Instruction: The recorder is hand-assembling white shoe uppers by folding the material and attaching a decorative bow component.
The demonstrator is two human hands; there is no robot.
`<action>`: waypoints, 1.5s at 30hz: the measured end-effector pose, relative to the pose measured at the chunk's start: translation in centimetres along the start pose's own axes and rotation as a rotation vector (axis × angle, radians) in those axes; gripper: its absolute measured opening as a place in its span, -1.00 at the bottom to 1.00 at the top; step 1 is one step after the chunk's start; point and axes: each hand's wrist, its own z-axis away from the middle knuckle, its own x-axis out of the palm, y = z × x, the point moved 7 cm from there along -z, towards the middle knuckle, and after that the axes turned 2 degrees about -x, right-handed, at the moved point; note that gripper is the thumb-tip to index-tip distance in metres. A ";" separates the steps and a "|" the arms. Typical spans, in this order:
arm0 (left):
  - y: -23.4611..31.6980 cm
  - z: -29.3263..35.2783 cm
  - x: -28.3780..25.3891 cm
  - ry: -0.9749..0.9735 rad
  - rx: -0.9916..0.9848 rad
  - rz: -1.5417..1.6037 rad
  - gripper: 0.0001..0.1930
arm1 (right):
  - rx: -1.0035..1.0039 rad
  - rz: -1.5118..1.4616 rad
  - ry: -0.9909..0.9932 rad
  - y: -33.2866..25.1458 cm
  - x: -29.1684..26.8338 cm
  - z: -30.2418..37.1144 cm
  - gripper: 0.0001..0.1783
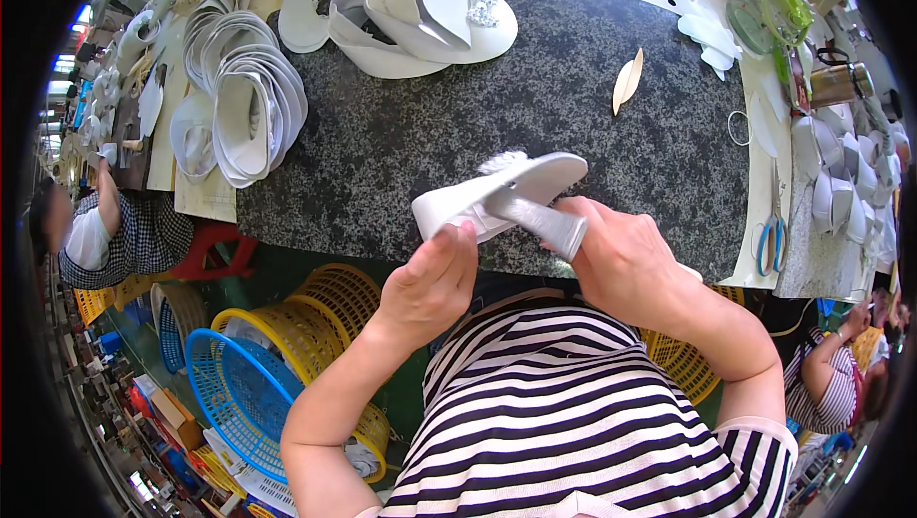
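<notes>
A white shoe upper [535,177] with a fluffy ornament on top is tilted above the near edge of the dark speckled tabletop [382,150]. My left hand [430,279] pinches the near edge of the upper. My right hand [621,260] is closed on a silver-grey metal tool that looks like a hammer [540,217]; its head lies against the upper, and its handle is hidden by my fingers.
Stacked white upper pieces [253,107] stand at the left, more uppers [411,17] at the back. A pale leaf-shaped piece [627,84] lies on the right, with blue-handled scissors [772,241] near the edge. Below left are a blue basket [215,403] and yellow baskets [277,327]. Other people sit at both sides.
</notes>
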 end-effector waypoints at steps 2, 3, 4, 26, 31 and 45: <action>0.0 -0.4 -0.4 0.019 -0.045 0.044 -0.73 | -0.071 -0.011 0.056 -1.3 0.2 -0.8 -0.75; 0.1 -0.6 -0.5 0.019 -0.033 0.057 -0.75 | -0.038 0.015 -0.026 -1.0 1.3 -0.9 -0.75; 0.0 -0.8 -0.6 0.021 -0.019 0.068 -0.76 | 0.006 0.036 -0.075 -0.6 1.8 -1.3 -0.75; -4.6 -3.3 -0.9 -0.068 -0.110 0.348 -0.77 | 0.048 0.087 0.239 4.0 -4.1 2.8 -0.76; -7.1 -1.9 -2.5 0.149 -0.341 0.595 -0.77 | 0.214 0.467 0.370 8.1 -6.1 5.7 -0.73; -2.5 -4.6 -4.5 -0.047 -0.095 1.012 -0.86 | 0.358 -0.928 0.096 6.6 -4.2 0.2 -0.69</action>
